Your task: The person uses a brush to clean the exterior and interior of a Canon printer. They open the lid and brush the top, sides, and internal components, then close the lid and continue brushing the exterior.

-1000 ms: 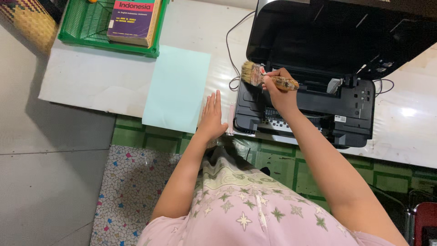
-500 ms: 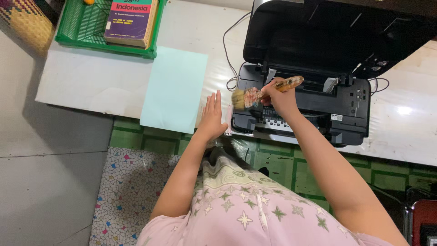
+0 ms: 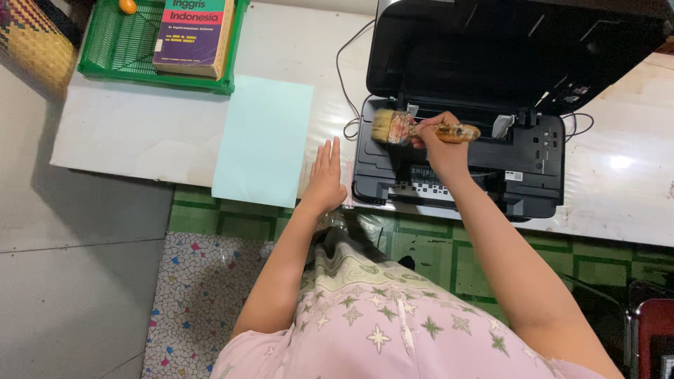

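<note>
Right hand (image 3: 441, 144) holds a paintbrush (image 3: 421, 129) over an open black printer (image 3: 463, 105); left hand (image 3: 325, 177) lies flat on the white desk (image 3: 140, 133).

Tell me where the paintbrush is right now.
In the head view, the paintbrush is in the right hand, held sideways over the left part of the open black printer, bristles pointing left toward the light blue paper.

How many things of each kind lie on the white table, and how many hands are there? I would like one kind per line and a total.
Printer: 1
Paintbrush, held in the right hand: 1
Sheet of pale blue paper: 1
Green basket: 1
Book in the basket: 1
Small orange ball in the basket: 1
Hands, counting the left hand flat on the table: 2
Total: 8
</note>
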